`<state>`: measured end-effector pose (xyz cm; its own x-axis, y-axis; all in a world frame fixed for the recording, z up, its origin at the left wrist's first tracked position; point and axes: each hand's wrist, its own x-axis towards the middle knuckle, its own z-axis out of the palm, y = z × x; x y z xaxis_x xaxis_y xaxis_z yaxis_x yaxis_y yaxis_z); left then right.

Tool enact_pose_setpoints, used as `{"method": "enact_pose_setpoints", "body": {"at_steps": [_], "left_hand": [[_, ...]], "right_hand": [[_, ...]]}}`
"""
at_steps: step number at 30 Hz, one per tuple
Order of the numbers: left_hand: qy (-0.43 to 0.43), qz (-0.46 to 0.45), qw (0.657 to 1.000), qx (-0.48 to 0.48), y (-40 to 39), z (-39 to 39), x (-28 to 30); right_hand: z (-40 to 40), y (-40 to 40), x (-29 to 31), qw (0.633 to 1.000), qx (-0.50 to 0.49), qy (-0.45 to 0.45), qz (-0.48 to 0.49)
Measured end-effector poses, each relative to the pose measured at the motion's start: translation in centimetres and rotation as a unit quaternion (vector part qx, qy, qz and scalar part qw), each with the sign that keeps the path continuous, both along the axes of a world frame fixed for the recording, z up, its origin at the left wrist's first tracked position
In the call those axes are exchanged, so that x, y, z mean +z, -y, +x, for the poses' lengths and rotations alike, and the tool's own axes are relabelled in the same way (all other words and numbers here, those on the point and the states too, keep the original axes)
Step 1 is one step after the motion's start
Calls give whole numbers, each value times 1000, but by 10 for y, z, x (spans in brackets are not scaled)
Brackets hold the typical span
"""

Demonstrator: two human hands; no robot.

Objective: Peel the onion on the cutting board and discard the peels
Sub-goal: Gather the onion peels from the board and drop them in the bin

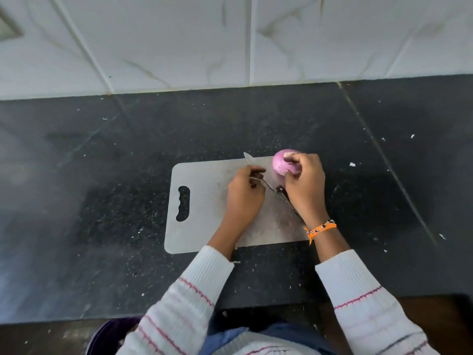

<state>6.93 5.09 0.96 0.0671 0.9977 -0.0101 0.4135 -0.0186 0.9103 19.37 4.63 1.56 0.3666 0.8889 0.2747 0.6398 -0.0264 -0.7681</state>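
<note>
- Fingers (pixel 290 158) of the right hand (pixel 304 183) curl round the pink onion (pixel 280 163) and grip it at the far right corner of the cutting board (pixel 202 208); those of the left hand (pixel 244 194) are curled over the blade, with a thin strip showing under them, though whether they pinch a peel or the blade cannot be told.
- Black speckled countertop (pixel 128 175) spreads across the view, dotted with small white flecks, and meets a white veined tile wall (pixel 179 42) at the back.
- Pale grey, the cutting board lies on the countertop with its handle slot (pixel 183 203) at the left end.
- White knit sleeves (pixel 186 298) with thin red stripes cover both forearms.
- A knife (pixel 271 188) lies slantwise on the board, tip past the far edge, dark handle running under the right hand.
- An orange thread bracelet (pixel 321 229) circles the right wrist.
- A dark purple rim (pixel 107 331) shows at the lower left edge, below the counter.
</note>
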Motion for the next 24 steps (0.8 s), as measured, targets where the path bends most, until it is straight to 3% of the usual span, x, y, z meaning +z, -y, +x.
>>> {"method": "enact_pose_setpoints", "body": {"at_steps": [6, 14, 24], "left_hand": [[-63, 64, 993, -80, -42, 38, 5], [-115, 35, 983, -141, -58, 57, -6], [-83, 105, 990, -38, -45, 27, -6]], "right_hand": [[18, 3, -7, 998, -27, -40, -36], [28, 29, -27, 989, -23, -65, -132], [21, 28, -24, 991, 35, 34, -127]]}}
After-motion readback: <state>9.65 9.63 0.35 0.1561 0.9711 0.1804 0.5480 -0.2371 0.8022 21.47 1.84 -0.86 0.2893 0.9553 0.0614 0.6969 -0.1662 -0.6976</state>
